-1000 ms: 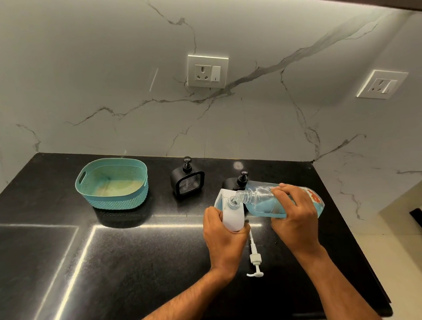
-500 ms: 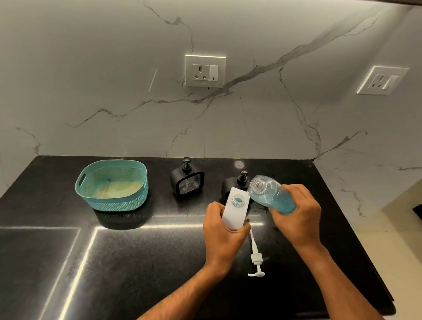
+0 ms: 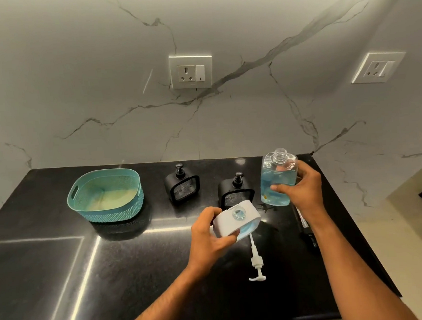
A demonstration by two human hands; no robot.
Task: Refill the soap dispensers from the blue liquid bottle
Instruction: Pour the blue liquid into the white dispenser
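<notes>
The right hand [image 3: 304, 188] grips the open bottle [image 3: 277, 177] upright at the far right, the left hand [image 3: 210, 235] grips the white dispenser [image 3: 234, 219] near the middle, so set the bottle down gently.

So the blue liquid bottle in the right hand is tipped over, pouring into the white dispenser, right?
Not quite. In the head view the right hand holds the blue liquid bottle upright, apart from the white dispenser, not pouring.

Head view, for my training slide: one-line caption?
Left hand holds open white dispenser; right hand holds uncapped blue liquid bottle upright.
</notes>
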